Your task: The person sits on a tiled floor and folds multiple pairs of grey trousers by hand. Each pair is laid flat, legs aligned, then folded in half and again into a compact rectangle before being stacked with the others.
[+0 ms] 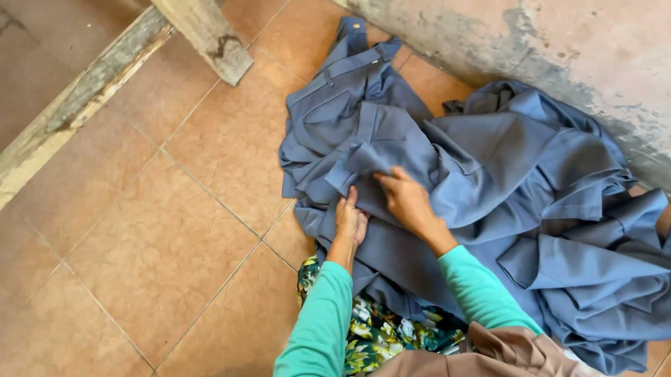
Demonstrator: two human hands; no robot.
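Blue-grey trousers [367, 137] — crumpled, heaped

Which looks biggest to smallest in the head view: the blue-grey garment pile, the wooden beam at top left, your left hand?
1. Blue-grey garment pile, by far the largest.
2. Wooden beam, long but narrow.
3. Left hand, smallest, though it lies nearer the camera.

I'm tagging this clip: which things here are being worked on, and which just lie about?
In hand:
- left hand
- right hand
- blue-grey garments, a heap on the floor; both hands on them

Lying about:
- wooden beam
- tiled floor
- stained wall
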